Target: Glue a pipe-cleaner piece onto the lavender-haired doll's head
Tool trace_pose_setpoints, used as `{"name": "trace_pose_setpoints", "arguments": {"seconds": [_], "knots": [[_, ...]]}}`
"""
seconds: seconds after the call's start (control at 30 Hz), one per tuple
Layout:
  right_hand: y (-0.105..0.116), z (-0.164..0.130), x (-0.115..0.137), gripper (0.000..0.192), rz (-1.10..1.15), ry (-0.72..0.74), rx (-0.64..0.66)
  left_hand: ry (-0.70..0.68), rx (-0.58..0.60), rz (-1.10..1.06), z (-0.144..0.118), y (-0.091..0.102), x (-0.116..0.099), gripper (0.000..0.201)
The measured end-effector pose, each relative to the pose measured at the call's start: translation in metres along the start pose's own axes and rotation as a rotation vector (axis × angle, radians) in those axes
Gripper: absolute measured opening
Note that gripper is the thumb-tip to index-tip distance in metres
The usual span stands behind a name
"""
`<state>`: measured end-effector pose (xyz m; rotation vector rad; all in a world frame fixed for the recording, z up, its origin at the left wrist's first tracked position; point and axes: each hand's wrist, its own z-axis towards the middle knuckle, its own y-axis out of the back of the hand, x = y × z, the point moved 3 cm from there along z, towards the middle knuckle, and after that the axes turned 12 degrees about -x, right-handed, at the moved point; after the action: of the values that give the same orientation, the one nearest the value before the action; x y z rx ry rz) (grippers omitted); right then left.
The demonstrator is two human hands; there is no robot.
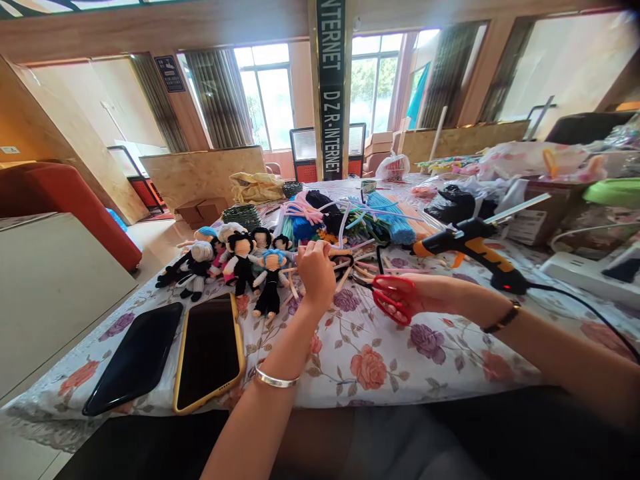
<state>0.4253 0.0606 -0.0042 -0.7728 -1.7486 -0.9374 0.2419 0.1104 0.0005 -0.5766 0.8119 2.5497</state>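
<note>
My left hand [316, 272] is closed over the middle of the table. A pale pipe cleaner [343, 227] rises beside its fingertips and appears pinched in them. My right hand [423, 293] grips red-handled scissors [395, 281], whose blades point left toward a scatter of short beige and pinkish stems. How far the blades are parted is hard to see. Just left of my left hand stands a group of small fuzzy dolls, among them a blue-haired doll in black [271, 283]. Behind both hands lies a heap of coloured pipe cleaners [320, 217], with a blue bundle [393, 217] at its right.
A black and orange glue gun [465, 245] rests right of the scissors, its cord trailing right to a white power strip [583, 273]. Two phones, one dark [137, 357] and one yellow-cased [210, 353], lie at front left. Bags and a cardboard box [537, 207] crowd the back right.
</note>
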Motion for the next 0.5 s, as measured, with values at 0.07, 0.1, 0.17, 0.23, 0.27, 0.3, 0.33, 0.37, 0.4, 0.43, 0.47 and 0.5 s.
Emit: {"name": "trace_pose_setpoints", "arguments": {"seconds": [0.07, 0.1, 0.17, 0.23, 0.27, 0.3, 0.33, 0.37, 0.4, 0.43, 0.47, 0.5], "knots": [[-0.006, 0.000, -0.001, 0.046, 0.178, -0.181, 0.083, -0.010, 0.005, -0.010, -0.001, -0.001, 0.000, 0.024], [-0.009, 0.000, -0.002, 0.050, 0.249, -0.270, 0.116, -0.013, 0.006, -0.010, -0.001, -0.001, 0.000, 0.024], [-0.011, 0.000, -0.003, 0.053, 0.352, -0.354, 0.107, -0.016, 0.008, -0.007, -0.001, -0.001, 0.000, 0.023], [-0.011, 0.002, -0.004, 0.043, 0.494, -0.364, 0.056, -0.019, 0.015, -0.004, -0.002, -0.001, -0.001, 0.023], [-0.011, 0.003, -0.005, 0.036, 0.556, -0.354, 0.029, -0.021, 0.020, -0.003, -0.002, -0.001, -0.001, 0.023], [-0.010, 0.004, -0.007, 0.031, 0.596, -0.328, -0.006, -0.022, 0.024, -0.002, -0.002, -0.001, -0.001, 0.023], [-0.009, 0.005, -0.008, 0.027, 0.609, -0.291, -0.037, -0.022, 0.026, -0.004, -0.002, -0.001, -0.001, 0.024], [-0.008, 0.006, -0.010, 0.027, 0.599, -0.256, -0.055, -0.024, 0.027, -0.006, -0.002, -0.001, -0.001, 0.024], [-0.007, 0.007, -0.011, 0.031, 0.573, -0.233, -0.057, -0.027, 0.026, -0.010, -0.002, -0.001, -0.002, 0.024], [-0.007, 0.007, -0.011, 0.035, 0.550, -0.219, -0.056, -0.032, 0.026, -0.015, -0.002, -0.001, -0.002, 0.024], [-0.006, 0.008, -0.011, 0.040, 0.534, -0.219, -0.057, -0.040, 0.029, -0.019, -0.002, -0.001, -0.002, 0.024], [-0.006, 0.008, -0.011, 0.044, 0.521, -0.234, -0.053, -0.051, 0.036, -0.021, -0.002, -0.002, -0.003, 0.024]]}}
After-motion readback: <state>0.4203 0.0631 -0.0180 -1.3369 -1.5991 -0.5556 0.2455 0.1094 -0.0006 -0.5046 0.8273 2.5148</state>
